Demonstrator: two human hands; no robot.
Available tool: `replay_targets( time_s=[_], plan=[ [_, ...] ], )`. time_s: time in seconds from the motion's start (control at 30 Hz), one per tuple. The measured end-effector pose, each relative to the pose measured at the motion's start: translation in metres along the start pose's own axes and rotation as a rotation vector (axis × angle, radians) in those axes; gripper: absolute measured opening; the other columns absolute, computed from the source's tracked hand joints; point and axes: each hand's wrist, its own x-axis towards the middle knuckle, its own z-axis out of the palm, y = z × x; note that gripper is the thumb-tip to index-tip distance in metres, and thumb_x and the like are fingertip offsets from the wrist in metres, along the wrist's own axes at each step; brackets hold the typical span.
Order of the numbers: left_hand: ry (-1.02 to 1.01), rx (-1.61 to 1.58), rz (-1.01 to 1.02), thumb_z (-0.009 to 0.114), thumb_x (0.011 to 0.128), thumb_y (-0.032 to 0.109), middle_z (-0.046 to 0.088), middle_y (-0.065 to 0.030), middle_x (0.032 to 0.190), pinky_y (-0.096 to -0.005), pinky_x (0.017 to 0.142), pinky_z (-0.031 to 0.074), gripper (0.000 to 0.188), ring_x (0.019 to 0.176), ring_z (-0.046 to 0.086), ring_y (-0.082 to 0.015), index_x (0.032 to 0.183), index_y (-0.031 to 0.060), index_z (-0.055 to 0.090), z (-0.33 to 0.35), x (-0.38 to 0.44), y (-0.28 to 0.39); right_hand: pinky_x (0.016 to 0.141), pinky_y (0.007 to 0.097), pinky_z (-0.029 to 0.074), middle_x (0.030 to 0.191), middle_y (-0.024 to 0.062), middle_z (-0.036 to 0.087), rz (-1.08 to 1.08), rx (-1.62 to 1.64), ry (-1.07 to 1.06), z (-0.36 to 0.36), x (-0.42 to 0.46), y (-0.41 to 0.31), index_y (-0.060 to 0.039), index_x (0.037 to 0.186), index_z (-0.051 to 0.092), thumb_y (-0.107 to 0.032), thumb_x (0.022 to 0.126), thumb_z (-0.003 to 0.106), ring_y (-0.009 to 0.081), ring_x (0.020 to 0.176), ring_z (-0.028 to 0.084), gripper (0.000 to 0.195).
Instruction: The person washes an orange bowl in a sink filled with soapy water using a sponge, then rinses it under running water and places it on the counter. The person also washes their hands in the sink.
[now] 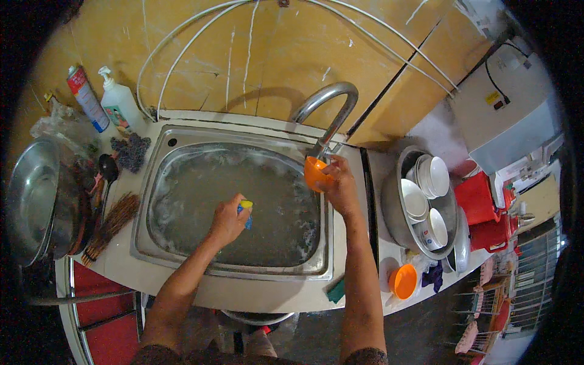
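Note:
Cloudy grey water with some foam fills the stainless steel sink (292, 273). Over the middle of the water, my left hand (228, 221) grips a blue and yellow sponge (246, 204), partly hidden by the fingers. My right hand (340, 189) holds an orange cup or small bowl (314, 174) at the sink's back right, just below the spout of the curved metal faucet (340, 112). The cup is tilted, and my fingers cover its right side. Whether water runs from the spout cannot be made out.
Right of the sink, a large metal basin (390, 205) holds several white bowls (415, 198). An orange bowl (404, 282) sits before it. A pump bottle (121, 102), a spray can (87, 98), a twig brush (109, 226), a black ladle (108, 169) and a metal pan (34, 200) crowd the left.

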Motion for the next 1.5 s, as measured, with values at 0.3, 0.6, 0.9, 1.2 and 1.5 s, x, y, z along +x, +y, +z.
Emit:
replay_targets(
  time_s=[0.3, 0.6, 0.9, 1.2, 1.5],
  plan=[
    [-0.216, -0.174, -0.142, 0.067, 0.085, 0.024, 0.065, -0.0124, 0.085, -0.0373, 0.067, 0.050, 0.026, 0.074, 0.063, -0.0228, 0.100, 0.0042, 0.058, -0.014, -0.016, 0.002, 0.106, 0.0396, 0.038, 0.150, 0.0212, 0.033, -0.053, -0.393, -0.092, -0.017, 0.049, 0.019, -0.0061, 0.094, 0.071, -0.007, 0.063, 0.082, 0.0369, 0.135, 0.038, 0.033],
    [-0.052, -0.304, -0.174, 0.066, 0.085, 0.025, 0.064, -0.0153, 0.091, -0.0366, 0.074, 0.048, 0.032, 0.080, 0.062, -0.0262, 0.107, 0.0032, 0.059, 0.000, 0.010, 0.017, 0.090, 0.0396, 0.050, 0.140, 0.0118, 0.048, -0.138, -0.554, -0.052, -0.014, 0.007, 0.035, -0.0053, 0.097, 0.066, -0.005, 0.068, 0.078, 0.0339, 0.110, 0.060, 0.032],
    [-0.016, -0.288, -0.174, 0.066, 0.084, 0.024, 0.066, -0.0146, 0.097, -0.0363, 0.077, 0.050, 0.043, 0.088, 0.065, -0.0238, 0.123, 0.0093, 0.055, 0.004, 0.033, 0.027, 0.075, 0.0441, 0.049, 0.106, 0.0148, 0.065, -0.337, -0.657, -0.172, 0.060, -0.039, -0.015, -0.0086, 0.105, 0.058, -0.010, 0.078, 0.066, 0.0376, 0.089, 0.061, 0.028],
    [0.244, -0.695, -0.508, 0.068, 0.082, 0.017, 0.061, -0.0045, 0.106, -0.0315, 0.064, 0.050, 0.045, 0.086, 0.061, -0.0176, 0.126, 0.0169, 0.055, -0.013, 0.031, -0.002, 0.070, 0.0421, 0.049, 0.087, 0.0176, 0.067, -0.235, -0.277, -0.048, 0.107, -0.040, -0.033, -0.0070, 0.099, 0.064, -0.007, 0.077, 0.072, 0.0367, 0.077, 0.064, 0.024],
    [0.442, -0.243, 0.113, 0.063, 0.081, 0.002, 0.062, -0.0127, 0.113, -0.0358, 0.090, 0.047, 0.038, 0.104, 0.060, -0.0283, 0.118, 0.0085, 0.060, -0.031, 0.033, 0.038, 0.070, 0.0400, 0.050, 0.087, 0.0134, 0.068, -0.333, -0.379, -0.071, 0.137, -0.032, -0.025, -0.0080, 0.093, 0.066, -0.007, 0.078, 0.072, 0.0333, 0.079, 0.066, 0.015]
  ],
)
